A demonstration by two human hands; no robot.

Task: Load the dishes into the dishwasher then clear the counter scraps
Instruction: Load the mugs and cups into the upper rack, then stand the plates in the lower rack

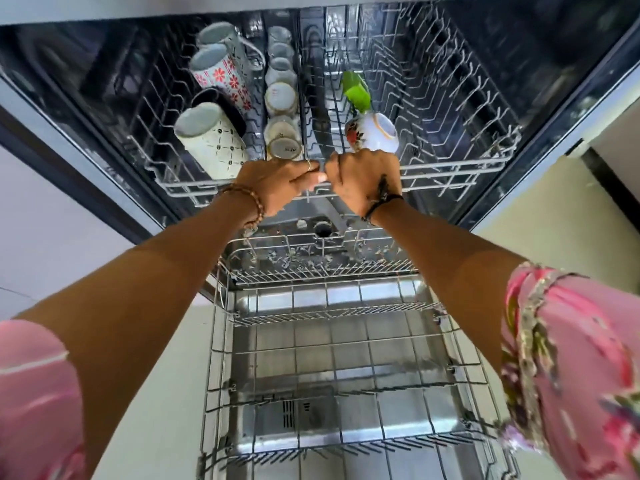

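Note:
The dishwasher's upper rack [460, 168] holds patterned mugs [211, 140] on its left, a row of upturned glasses [282, 98] in the middle, a green cup [356, 93] and a white flowered bowl [375, 131]. My left hand [277, 183] and my right hand [363, 178] sit side by side, both with fingers curled over the front rail of that rack at its centre. Below them the lower rack [332, 344] is pulled out over the open door and holds no dishes.
The steel door panel [311, 414] lies under the lower rack. Pale floor [166, 393] runs on both sides of it. Light cabinet fronts [52, 237] flank the dishwasher opening, with a dark strip at the far right [609, 188].

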